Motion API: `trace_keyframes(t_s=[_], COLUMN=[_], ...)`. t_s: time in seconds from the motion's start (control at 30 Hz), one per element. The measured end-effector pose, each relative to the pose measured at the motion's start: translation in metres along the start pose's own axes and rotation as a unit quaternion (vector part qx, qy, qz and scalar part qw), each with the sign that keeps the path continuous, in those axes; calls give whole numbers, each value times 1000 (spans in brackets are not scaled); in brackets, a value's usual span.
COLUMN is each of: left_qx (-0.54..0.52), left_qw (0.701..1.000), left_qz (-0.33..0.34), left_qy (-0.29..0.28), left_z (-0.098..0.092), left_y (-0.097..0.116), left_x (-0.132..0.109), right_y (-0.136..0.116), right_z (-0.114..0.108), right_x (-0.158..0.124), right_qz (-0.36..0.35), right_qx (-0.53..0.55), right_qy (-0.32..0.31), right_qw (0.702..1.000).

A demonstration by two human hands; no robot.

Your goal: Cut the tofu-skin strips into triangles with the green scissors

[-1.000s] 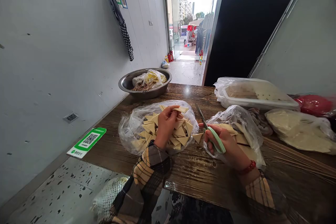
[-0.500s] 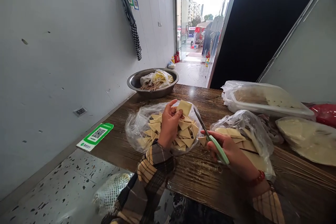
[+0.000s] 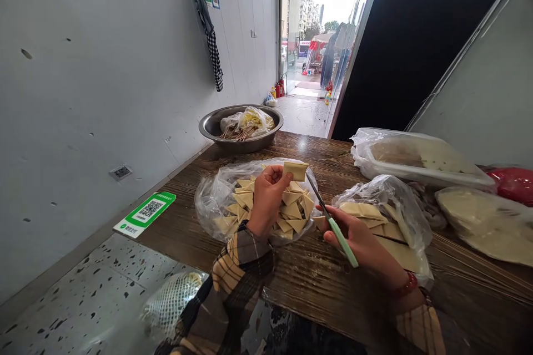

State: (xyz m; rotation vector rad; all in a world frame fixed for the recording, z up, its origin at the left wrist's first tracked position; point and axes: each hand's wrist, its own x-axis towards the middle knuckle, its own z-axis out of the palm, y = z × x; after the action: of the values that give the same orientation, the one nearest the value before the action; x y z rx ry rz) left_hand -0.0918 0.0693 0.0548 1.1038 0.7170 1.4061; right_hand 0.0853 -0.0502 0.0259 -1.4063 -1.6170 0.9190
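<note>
Between the thumb and fingers of my left hand [image 3: 268, 194] is a square tofu sheet [image 3: 295, 171], pale yellow and tilted nearly edge-on. Below it lies a clear plastic bag [image 3: 210, 199] with many cut tofu triangles [image 3: 293, 211]. My right hand [image 3: 353, 236] grips green-handled scissors [image 3: 338, 233], whose dark blades point up and left, close to the held sheet but apart from it. Right of that hand, another clear bag [image 3: 387, 194] holds larger uncut tofu sheets [image 3: 400, 252].
At the far left of the table stands a metal basin [image 3: 241, 144] with skewers and plastic bags. A bagged tray [image 3: 425, 163], a bag of pale sheets [image 3: 478, 222] and a red bag [image 3: 514, 183] lie right. A green QR card [image 3: 147, 213] is on the left edge.
The tofu sheet in my left hand has tipped from facing me to nearly edge-on. The scissors' handles have come together, and the blades have closed up.
</note>
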Motion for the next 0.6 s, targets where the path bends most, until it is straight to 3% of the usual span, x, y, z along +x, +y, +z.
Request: trace_keyframes(t_s=[0.3, 0.6], left_qx=[26, 27], left_qw=[998, 997], left_qz=[-15, -36], left_qy=[-52, -69], left_z=[3, 7], left_y=[3, 2], left_x=[-4, -6], right_y=[-3, -8], right_z=[0, -1], right_x=[0, 0], right_qz=[1, -15], right_qx=[8, 55], right_qy=[-31, -46], right_qw=[999, 997])
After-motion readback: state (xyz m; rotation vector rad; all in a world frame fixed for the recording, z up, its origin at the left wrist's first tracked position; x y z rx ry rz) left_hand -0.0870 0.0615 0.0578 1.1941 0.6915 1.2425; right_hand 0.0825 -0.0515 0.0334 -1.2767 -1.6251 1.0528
